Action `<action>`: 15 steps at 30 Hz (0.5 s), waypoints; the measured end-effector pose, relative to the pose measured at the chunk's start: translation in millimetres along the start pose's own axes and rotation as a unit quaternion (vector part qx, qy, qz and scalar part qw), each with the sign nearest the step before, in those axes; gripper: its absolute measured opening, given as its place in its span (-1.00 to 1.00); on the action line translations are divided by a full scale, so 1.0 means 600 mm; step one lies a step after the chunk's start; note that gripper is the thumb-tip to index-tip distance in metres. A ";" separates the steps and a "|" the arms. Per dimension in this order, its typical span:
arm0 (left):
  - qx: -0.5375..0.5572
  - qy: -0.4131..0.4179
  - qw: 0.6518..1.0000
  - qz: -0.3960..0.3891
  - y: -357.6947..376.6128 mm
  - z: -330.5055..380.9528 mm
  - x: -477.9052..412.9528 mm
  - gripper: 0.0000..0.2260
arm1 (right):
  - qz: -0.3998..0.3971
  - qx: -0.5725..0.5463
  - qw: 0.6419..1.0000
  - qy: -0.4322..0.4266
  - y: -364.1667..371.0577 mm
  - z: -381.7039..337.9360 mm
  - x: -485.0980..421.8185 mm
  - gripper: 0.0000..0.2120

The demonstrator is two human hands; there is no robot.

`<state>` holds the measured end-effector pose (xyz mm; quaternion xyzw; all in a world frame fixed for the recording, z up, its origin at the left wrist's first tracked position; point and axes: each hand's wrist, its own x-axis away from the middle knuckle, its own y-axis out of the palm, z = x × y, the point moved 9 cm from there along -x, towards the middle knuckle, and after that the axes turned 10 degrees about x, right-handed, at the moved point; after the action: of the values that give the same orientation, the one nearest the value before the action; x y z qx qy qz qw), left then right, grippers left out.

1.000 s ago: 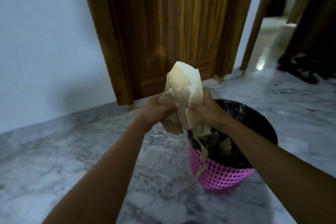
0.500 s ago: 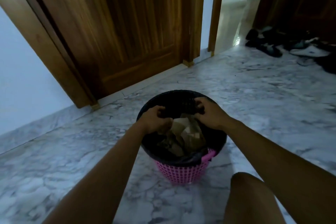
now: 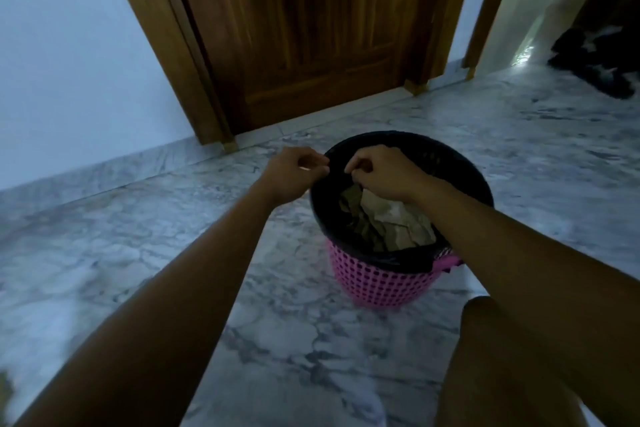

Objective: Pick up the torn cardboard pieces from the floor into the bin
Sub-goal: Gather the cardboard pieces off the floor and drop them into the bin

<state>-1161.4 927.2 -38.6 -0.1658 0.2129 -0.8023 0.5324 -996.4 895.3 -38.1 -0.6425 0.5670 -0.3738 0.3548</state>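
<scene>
A pink lattice bin [image 3: 381, 284] with a black liner stands on the marble floor right of centre. Torn brown cardboard pieces [image 3: 391, 222] lie crumpled inside it. My left hand [image 3: 294, 173] hovers just outside the bin's left rim, fingers curled with nothing in them. My right hand [image 3: 381, 173] hangs over the bin's mouth above the cardboard, fingers also curled and holding nothing that I can see.
A wooden door [image 3: 304, 28] in its frame stands behind the bin. A white wall [image 3: 69, 45] runs to the left. Dark shoes [image 3: 595, 59] lie at the far right by an open doorway. My knee [image 3: 502, 357] shows at the lower right.
The cardboard bundle held in both hands a second ago was pushed into the bin. Both hands have since lifted off it; my left hand moved out past the left rim.
</scene>
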 end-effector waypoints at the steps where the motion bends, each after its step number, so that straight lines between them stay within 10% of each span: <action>1: -0.005 0.001 1.000 0.030 -0.027 -0.014 0.013 -0.84 | -0.002 -0.002 1.000 -0.013 0.014 -0.031 -0.012 -0.85; 15: 0.023 -0.289 0.883 0.368 -0.362 -0.375 0.581 -0.84 | -0.227 0.085 0.921 -0.304 0.463 -0.561 0.043 -0.82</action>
<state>-1574.6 716.0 -104.3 -0.2881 0.0767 -0.4694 0.8312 -1420.3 829.8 -123.1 -0.8039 0.2370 -0.2783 0.4693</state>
